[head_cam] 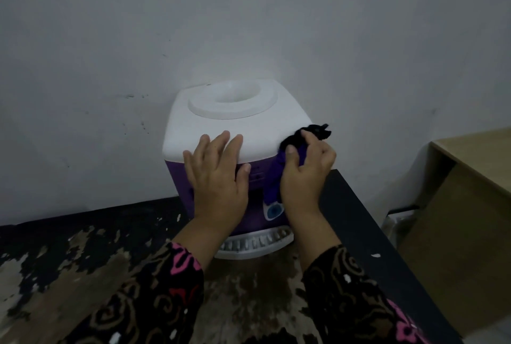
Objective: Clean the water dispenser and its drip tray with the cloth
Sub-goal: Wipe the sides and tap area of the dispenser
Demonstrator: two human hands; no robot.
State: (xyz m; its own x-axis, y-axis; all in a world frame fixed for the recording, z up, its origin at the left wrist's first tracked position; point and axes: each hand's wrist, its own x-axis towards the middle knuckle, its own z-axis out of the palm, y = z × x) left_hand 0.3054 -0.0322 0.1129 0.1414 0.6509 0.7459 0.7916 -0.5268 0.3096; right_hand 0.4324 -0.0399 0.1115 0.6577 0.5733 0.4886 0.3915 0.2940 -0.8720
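A tabletop water dispenser point(193, 122) with a white top and purple body stands against the wall. Its top has a round bottle well with no bottle in it. My left hand point(217, 177) lies flat on the front edge of the white top, fingers spread. My right hand point(307, 169) grips a dark purple and black cloth point(315, 132) and presses it on the front right corner of the dispenser. Part of the cloth hangs down the purple front. The white slotted drip tray point(257, 244) juts out at the base, below my wrists.
The dispenser stands on a black table point(83, 247) whose surface is badly peeled and worn. The table's right edge runs close to the dispenser. A light wooden cabinet point(470, 191) stands to the right. A plain white wall point(249, 25) is directly behind.
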